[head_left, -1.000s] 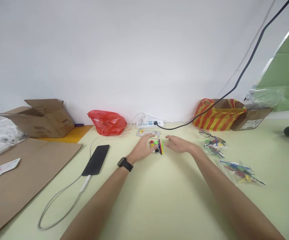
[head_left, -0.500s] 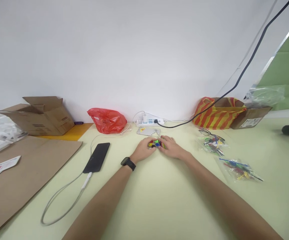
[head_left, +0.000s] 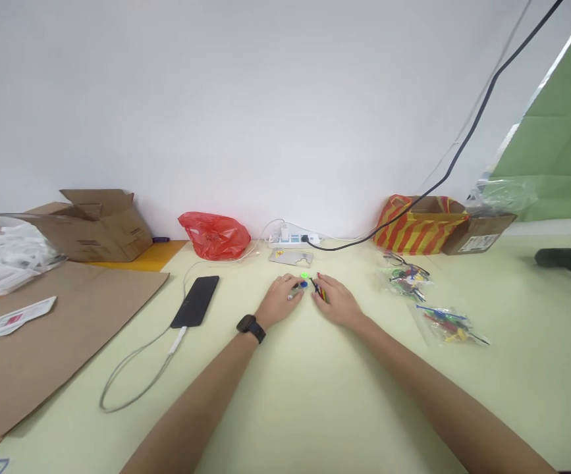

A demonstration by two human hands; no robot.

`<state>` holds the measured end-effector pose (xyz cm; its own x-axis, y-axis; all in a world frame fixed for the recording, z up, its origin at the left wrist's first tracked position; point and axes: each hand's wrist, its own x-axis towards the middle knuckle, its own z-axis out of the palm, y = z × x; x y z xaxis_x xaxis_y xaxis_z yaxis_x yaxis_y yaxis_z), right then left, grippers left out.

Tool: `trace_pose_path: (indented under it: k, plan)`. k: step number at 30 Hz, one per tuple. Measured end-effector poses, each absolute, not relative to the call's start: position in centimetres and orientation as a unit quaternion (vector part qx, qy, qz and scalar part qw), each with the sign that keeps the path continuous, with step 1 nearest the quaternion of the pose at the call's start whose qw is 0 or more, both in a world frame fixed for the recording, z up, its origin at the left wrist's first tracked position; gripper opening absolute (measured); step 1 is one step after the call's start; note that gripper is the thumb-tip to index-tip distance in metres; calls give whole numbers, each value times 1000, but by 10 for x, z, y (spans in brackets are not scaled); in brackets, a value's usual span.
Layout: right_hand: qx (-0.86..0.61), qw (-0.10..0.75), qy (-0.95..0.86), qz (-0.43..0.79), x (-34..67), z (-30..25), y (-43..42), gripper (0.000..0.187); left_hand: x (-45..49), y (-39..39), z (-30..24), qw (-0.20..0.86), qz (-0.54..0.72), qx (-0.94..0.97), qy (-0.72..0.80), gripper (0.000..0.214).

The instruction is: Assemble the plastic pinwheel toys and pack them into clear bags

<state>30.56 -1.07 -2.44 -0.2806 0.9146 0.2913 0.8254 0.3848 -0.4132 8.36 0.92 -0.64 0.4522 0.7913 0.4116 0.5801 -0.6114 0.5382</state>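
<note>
Both my hands rest on the pale green table (head_left: 315,395), far ahead of me. My left hand (head_left: 279,304), with a black watch on its wrist, has its fingers curled over a few small coloured round pieces (head_left: 303,283), green and blue among them. My right hand (head_left: 337,301) lies just right of it, fingers closed on a thin bundle of coloured sticks (head_left: 319,290). The pieces are too small to name exactly. A small grey card (head_left: 292,257) lies just beyond the hands.
A black phone (head_left: 196,300) on a white cable lies to the left, beside brown cardboard (head_left: 43,342). Along the wall stand a cardboard box (head_left: 92,224), a red bag (head_left: 213,234), a power strip (head_left: 292,238) and a striped bag (head_left: 416,224). Two clear bags of coloured parts (head_left: 446,324) lie at the right.
My right hand came in from the right to meet my left hand at the coloured pieces. Now the two have parted slightly, with the sticks under my right fingers.
</note>
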Motion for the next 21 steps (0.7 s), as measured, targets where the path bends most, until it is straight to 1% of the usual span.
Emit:
trace_pose_path:
  k: [2,4,6,8,11,13,21]
  plan:
    - [-535,253,-800,95,311,-27,-27,48,82,-13,-7,153,323,838,413,35]
    - [-523,271,-801,101,316,-30,-41,49,79,-31,-8,153,329,828,428,47]
    - [-524,300,-791,102,321,-32,-49,53,77,-42,-9,151,336,808,459,53]
    - [-530,324,-777,101,325,-33,-50,53,75,-43,-10,156,347,785,489,45]
    - [-529,331,-773,112,331,-32,-41,38,72,-34,-10,189,370,756,505,27]
    - [-525,332,-773,127,335,-31,-34,32,71,-26,-10,201,381,750,502,21]
    - [-531,378,-739,167,346,-35,-21,26,66,-17,-10,168,367,761,508,16]
